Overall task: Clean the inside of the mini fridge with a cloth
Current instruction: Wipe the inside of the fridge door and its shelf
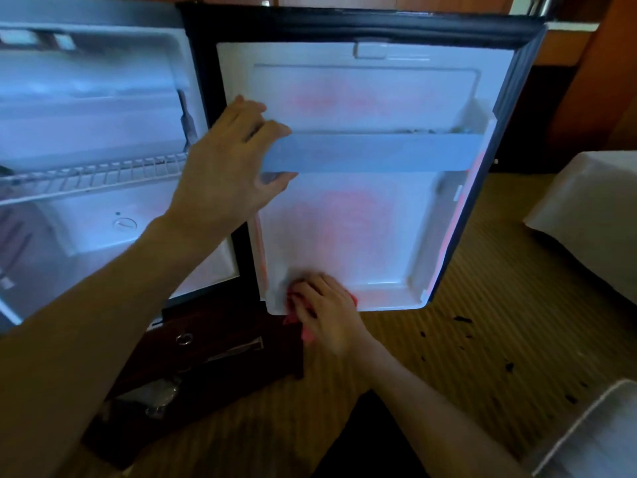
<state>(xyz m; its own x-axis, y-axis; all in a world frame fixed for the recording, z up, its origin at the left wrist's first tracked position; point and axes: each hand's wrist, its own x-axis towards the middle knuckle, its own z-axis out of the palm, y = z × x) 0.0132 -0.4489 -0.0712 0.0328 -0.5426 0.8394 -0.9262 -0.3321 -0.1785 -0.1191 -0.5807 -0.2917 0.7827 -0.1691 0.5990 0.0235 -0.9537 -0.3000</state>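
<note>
The mini fridge (103, 132) stands open, its door (372, 236) swung wide to the right so the white inner panel faces the person. The cloth (296, 317), pink and bunched, sits at the bottom left corner of that panel, on the lower lip, mostly hidden under the right hand (327, 312). That hand's fingers are curled over the cloth and press it against the plastic. The left hand (238, 160) lies on the left end of the door shelf rail (372, 151), fingers spread and fairly straight, thumb below the rail; it looks to be steadying the door.

The door panel is taller than it is wide, its long axis running up and down, hinge edge on the left by the fridge body. The shelf rail runs crosswise from the left edge to the right edge. The cloth is too crumpled to show any axis of its own.

Risks from here, as I judge them: pushing hard on the bottom corner could swing the door further back if the left hand lets off. The rail may be a clip-in part, and leaning on it could pop it loose. The cloth hangs partly over the bottom edge and might slip off onto the carpet (448, 339). The wire shelf (93, 174) and cabinet interior still look untouched by the cloth
</note>
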